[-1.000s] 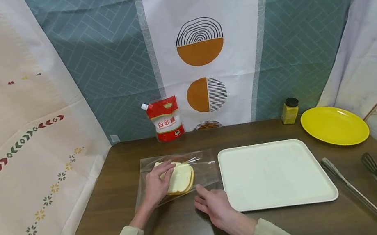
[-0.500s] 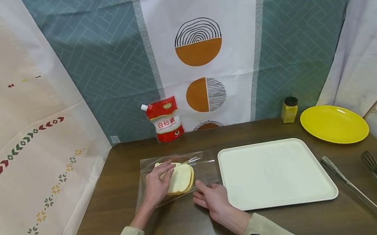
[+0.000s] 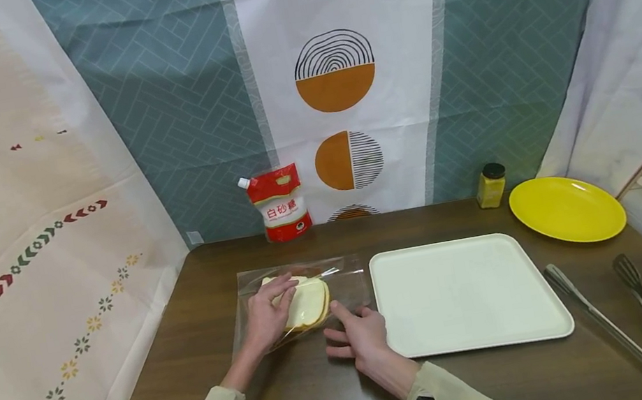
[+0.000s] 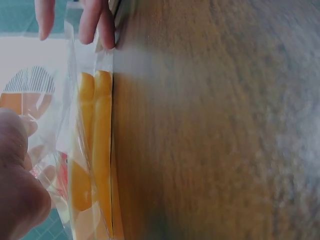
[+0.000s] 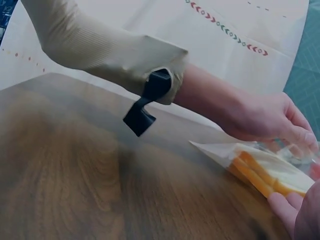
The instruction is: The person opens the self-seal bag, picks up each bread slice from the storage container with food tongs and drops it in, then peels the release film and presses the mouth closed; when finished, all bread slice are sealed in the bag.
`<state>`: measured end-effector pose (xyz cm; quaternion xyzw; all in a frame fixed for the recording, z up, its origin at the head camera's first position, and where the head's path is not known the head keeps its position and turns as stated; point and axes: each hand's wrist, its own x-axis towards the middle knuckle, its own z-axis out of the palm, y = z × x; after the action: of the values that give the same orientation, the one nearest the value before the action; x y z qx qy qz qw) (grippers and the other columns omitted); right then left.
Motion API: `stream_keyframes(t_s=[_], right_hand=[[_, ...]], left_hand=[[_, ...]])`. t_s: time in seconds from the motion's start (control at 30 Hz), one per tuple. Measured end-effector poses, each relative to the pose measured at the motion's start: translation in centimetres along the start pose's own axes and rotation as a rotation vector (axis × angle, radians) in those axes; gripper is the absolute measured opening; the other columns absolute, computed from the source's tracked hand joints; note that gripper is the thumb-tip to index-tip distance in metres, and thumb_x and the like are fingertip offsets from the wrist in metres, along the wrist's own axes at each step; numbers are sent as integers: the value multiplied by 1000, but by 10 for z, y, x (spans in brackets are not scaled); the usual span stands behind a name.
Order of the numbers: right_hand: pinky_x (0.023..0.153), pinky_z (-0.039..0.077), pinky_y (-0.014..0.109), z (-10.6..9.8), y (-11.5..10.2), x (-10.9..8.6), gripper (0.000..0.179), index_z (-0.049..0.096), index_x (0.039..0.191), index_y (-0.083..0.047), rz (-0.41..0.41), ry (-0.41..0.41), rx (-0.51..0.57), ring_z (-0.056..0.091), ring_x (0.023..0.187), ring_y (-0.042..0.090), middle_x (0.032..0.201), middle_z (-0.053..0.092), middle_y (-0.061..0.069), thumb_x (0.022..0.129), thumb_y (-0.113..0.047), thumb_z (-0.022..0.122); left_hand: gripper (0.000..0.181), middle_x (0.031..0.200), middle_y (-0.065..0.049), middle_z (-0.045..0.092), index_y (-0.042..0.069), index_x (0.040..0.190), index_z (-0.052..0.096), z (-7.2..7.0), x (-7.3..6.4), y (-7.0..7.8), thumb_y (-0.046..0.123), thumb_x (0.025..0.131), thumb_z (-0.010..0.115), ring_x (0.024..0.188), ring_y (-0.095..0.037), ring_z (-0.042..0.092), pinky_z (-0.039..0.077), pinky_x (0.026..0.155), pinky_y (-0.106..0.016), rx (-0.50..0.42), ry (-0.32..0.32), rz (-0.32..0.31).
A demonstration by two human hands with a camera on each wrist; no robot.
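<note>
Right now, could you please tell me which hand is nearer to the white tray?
Right: the right hand is at the left edge of the white tray, while the left hand is farther off, over the bagged bread.

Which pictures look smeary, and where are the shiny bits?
Head view: mostly sharp, with white glints on the clear bag; left wrist view: the wooden table looks smeary, with pale glare toward the right edge; right wrist view: dimmer, with hazy patches over the table.
</note>
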<state>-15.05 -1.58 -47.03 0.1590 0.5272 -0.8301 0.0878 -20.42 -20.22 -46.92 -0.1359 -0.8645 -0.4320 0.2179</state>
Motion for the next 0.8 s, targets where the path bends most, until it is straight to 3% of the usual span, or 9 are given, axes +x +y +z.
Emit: stream_keyframes(t_s=[0.43,0.6,0.8], right_hand=[[56,58,47,0,3,5,75,29,137,18,-29,74,-26,72,82,40,127,56,36,94,-27,71],[58,58,47,1,5,6,64,29,133,17,-39,88,-15,72,83,41,124,55,38,95,-17,67],[62,59,44,3,9,7,53,31,133,19,-83,86,11,73,82,34,122,55,38,94,-3,59]], left_hand=[[15,124,-14,68,5,104,79,0,-1,-1,1,92,71,119,-34,61,41,103,-58,1,-13,5],[16,125,-14,68,5,105,79,0,-1,-1,2,92,71,120,-34,60,41,102,-58,3,-24,-7],[15,123,-14,68,5,104,79,2,-2,-1,1,91,72,118,-34,61,44,99,-57,4,0,32]])
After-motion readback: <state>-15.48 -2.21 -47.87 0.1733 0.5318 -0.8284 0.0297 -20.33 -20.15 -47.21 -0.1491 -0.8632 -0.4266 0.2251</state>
